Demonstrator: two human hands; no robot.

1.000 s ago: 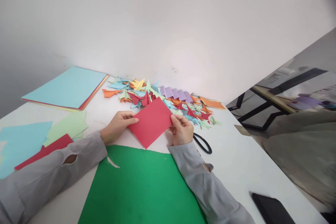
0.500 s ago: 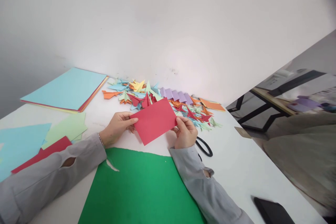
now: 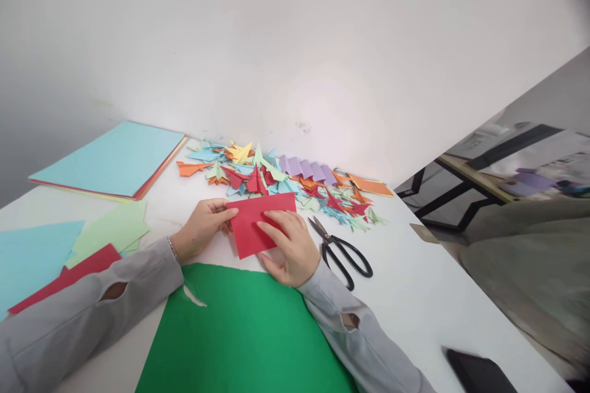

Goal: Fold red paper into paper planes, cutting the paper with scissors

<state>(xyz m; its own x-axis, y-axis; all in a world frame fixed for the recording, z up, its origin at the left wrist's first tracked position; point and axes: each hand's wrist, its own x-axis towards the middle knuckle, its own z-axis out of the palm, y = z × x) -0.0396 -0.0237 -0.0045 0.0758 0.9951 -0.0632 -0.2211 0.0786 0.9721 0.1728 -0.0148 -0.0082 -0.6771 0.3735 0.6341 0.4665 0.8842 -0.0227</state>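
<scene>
A red sheet of paper (image 3: 249,221) is held up in front of me, over the far edge of a green sheet (image 3: 239,331). My left hand (image 3: 205,227) pinches its left edge between thumb and fingers. My right hand (image 3: 290,245) lies over its right part, fingers across the front face and thumb below the lower edge. Just to the right of that hand lie black-handled scissors (image 3: 341,249), blades partly apart. Behind the red paper is a heap of small folded paper shapes (image 3: 255,179) in several colours.
A stack of large coloured sheets (image 3: 110,159) lies at the back left. Nearer are light green pieces (image 3: 110,227), a blue sheet (image 3: 37,252) and a red piece (image 3: 69,276). Pleated purple paper (image 3: 308,169) stands by the wall. A black flat object (image 3: 479,371) is at front right.
My right hand has moved left from the red paper's right edge onto its face, uncovering the scissors. The paper has turned and sits slightly lower. My left hand keeps its pinch.
</scene>
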